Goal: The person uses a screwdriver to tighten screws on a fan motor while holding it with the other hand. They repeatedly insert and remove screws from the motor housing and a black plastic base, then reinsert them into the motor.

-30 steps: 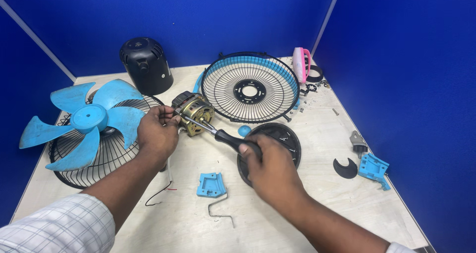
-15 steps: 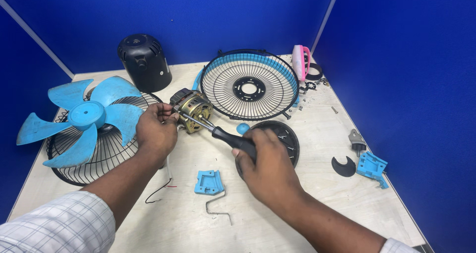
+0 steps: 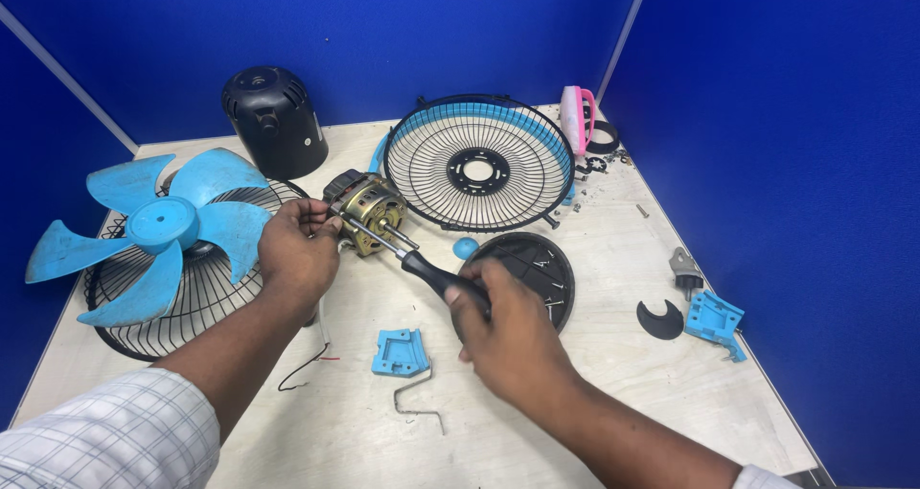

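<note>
While left hand (image 3: 297,249) grips fan motor (image 3: 362,213) | right hand (image 3: 503,331) clenches screwdriver (image 3: 412,262), tip at motor | blue bracket (image 3: 401,352) between hands

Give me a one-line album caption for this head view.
Left hand steadies a fan motor while right hand holds a screwdriver against it.

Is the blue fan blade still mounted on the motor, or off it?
Off. The blade lies on a wire grille at the left, apart from the motor that the left hand steadies.
</note>
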